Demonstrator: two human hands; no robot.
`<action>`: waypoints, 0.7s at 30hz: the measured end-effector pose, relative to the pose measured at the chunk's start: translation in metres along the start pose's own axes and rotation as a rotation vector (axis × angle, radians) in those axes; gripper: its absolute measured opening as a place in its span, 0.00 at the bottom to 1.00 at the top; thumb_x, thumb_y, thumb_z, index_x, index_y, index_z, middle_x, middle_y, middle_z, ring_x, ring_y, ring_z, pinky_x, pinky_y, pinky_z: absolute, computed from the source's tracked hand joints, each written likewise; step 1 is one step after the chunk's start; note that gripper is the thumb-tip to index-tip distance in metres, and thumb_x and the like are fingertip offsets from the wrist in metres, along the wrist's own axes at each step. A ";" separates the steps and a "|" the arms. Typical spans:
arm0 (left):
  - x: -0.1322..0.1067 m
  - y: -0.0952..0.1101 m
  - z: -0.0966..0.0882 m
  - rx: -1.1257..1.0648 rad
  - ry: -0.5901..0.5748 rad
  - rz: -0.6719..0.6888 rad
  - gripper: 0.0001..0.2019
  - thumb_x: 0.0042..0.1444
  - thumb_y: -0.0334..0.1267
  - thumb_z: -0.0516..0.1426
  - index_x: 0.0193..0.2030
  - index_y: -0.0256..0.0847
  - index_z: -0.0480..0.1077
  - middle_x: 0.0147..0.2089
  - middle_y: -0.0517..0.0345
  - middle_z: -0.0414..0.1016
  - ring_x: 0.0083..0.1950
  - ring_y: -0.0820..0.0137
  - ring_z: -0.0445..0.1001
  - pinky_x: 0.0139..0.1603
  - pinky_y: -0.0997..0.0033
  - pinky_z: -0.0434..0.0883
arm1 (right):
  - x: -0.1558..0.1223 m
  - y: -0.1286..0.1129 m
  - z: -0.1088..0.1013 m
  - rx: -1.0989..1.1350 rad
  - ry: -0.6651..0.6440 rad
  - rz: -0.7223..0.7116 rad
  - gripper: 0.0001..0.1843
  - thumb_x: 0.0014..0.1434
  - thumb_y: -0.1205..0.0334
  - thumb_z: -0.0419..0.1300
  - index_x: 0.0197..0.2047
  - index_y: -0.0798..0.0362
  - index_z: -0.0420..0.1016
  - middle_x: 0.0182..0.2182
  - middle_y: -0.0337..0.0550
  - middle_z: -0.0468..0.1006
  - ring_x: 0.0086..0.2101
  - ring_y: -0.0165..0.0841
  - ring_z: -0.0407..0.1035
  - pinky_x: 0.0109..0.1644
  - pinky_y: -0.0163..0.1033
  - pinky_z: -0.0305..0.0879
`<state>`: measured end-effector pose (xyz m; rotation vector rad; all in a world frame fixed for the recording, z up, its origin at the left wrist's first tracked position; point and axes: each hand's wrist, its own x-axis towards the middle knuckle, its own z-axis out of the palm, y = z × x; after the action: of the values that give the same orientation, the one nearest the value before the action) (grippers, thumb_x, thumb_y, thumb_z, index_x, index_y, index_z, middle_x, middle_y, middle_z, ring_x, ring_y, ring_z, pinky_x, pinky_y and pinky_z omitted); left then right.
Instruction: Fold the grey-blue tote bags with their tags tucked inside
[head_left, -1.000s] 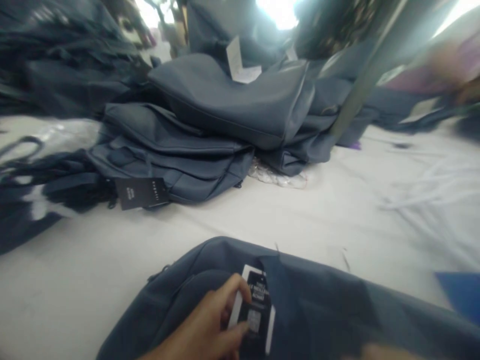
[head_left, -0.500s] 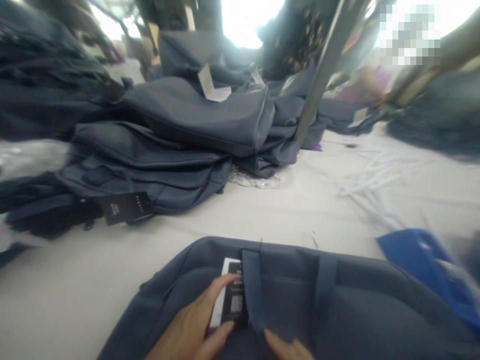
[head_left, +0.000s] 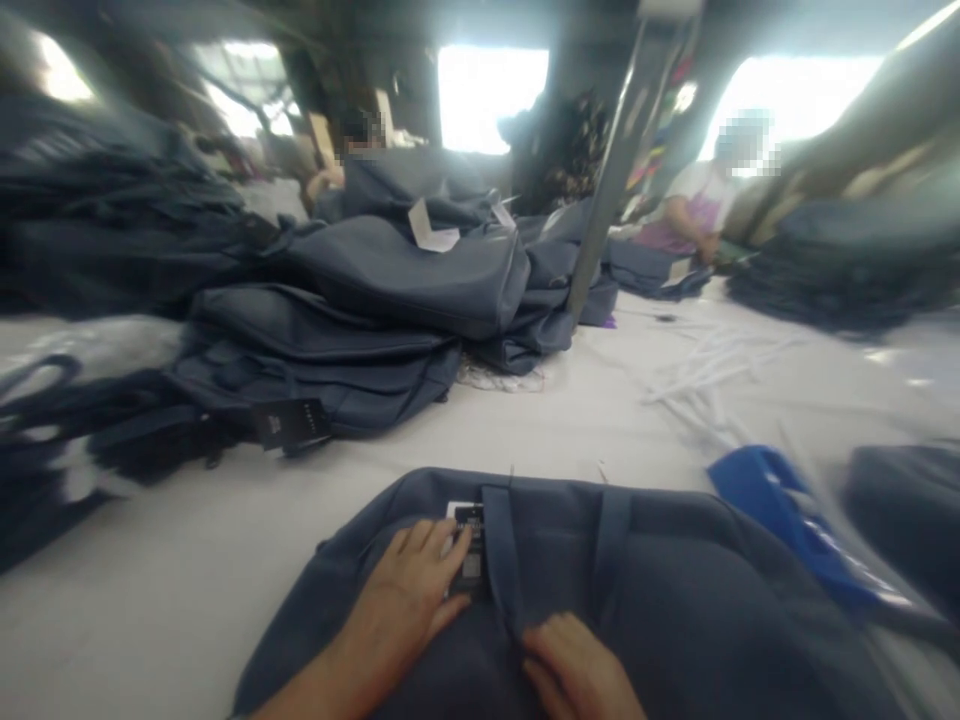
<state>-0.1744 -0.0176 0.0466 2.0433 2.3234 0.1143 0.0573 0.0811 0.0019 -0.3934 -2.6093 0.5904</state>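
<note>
Our left hand [head_left: 397, 590] lies across the black hang tag [head_left: 471, 550] on the slate-blue bag [head_left: 690, 620] on the table [head_left: 135, 600], its grip unclear; our right hand [head_left: 574, 670] rests open beside the strap [head_left: 611, 545]. More tagged bags [head_left: 360, 350] lie piled beyond.

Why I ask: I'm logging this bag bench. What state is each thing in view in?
Left hand: open, fingers on the black tag
Right hand: open, resting on the bag
Bag: lying flat, handles folded down
Bag pile: heaped loosely
White strips: scattered
Blue plastic piece: lying beside the bag
</note>
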 end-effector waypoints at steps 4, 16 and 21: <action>0.000 -0.006 0.011 -0.090 0.080 0.111 0.27 0.58 0.29 0.62 0.65 0.40 0.66 0.64 0.49 0.70 0.63 0.56 0.69 0.65 0.52 0.69 | -0.004 -0.007 0.008 -0.212 0.104 -0.038 0.17 0.56 0.76 0.59 0.43 0.46 0.74 0.36 0.40 0.77 0.31 0.36 0.69 0.35 0.37 0.67; 0.003 0.016 -0.004 -0.213 0.083 0.302 0.29 0.63 0.29 0.52 0.71 0.46 0.57 0.74 0.51 0.58 0.73 0.58 0.58 0.73 0.49 0.57 | -0.011 -0.028 0.016 -0.295 0.141 0.084 0.15 0.60 0.77 0.59 0.45 0.50 0.76 0.38 0.43 0.77 0.39 0.41 0.68 0.50 0.49 0.69; 0.006 0.023 0.009 -0.323 -0.157 0.358 0.27 0.68 0.47 0.53 0.72 0.51 0.57 0.76 0.52 0.51 0.77 0.53 0.48 0.74 0.45 0.52 | -0.013 -0.038 0.011 -0.305 0.189 0.058 0.19 0.60 0.77 0.54 0.50 0.52 0.75 0.42 0.47 0.78 0.43 0.43 0.71 0.54 0.53 0.70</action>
<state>-0.1513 -0.0082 0.0402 2.1793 1.7015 0.3062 0.0566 0.0397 0.0059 -0.5915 -2.5123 0.1611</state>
